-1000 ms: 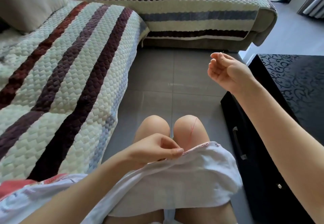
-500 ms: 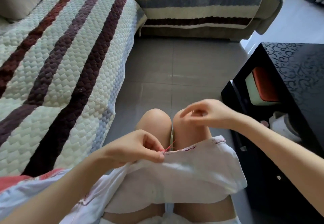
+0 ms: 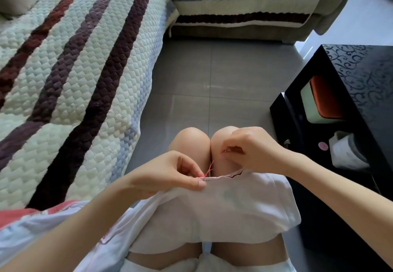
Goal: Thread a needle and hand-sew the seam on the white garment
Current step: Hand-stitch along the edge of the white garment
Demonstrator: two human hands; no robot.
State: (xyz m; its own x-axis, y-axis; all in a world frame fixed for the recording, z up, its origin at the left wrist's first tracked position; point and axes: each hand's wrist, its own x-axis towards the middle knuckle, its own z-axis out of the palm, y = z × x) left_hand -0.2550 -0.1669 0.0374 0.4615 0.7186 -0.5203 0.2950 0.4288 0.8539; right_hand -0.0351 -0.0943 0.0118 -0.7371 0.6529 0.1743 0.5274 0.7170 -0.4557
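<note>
Pinching the seam edge of the white garment [image 3: 223, 203] on the lap [image 3: 244, 254], the left hand [image 3: 170, 173] looks steady; right hand [image 3: 253, 150] fingers curl together, can't tell if on a needle. Loose red thread [image 3: 209, 168] could knot if yanked.

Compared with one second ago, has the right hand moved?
Yes. The right hand came down from beside the black table top to the knees, close above the white garment edge.

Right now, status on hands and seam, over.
Left hand pinches white fabric garment at hem. Right hand pinched over bare knee, needle not visible. Thin red thread loose at seam. Seam unobstructed.
</note>
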